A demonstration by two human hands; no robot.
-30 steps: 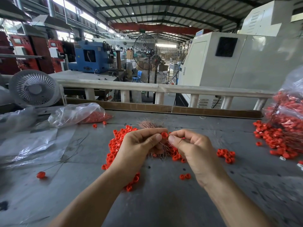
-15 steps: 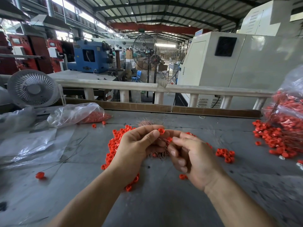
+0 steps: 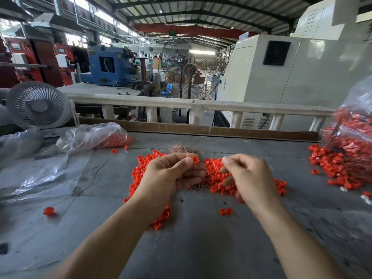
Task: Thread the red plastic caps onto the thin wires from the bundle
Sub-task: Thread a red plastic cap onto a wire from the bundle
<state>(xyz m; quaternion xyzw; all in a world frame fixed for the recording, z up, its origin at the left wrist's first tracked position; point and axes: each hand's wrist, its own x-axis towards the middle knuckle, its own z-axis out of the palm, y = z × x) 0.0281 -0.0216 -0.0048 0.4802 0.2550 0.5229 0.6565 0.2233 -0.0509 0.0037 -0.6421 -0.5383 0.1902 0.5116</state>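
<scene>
Left hand (image 3: 171, 174) pinches one red cap (image 3: 194, 159) and grips the wire bundle (image 3: 184, 148); right hand (image 3: 249, 178), fingers loosely curled and holding nothing visible, probably must draw out a wire next.

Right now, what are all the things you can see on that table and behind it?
loose caps: many, red, heaped mid-table under the hands
held cap: one, red, at left fingertips
wire bundle: one, coppery, behind the left hand
stray cap: one, red, near left
small bag of caps: one, clear, far left
big bag of caps: one, clear, right edge
desk fan: one, white, far left
floor fan: one, dark metal, beyond the rail
machine: one, blue, background
table: one, grey
left hand: pinches the held cap
right hand: fingers curled over the heap
</scene>
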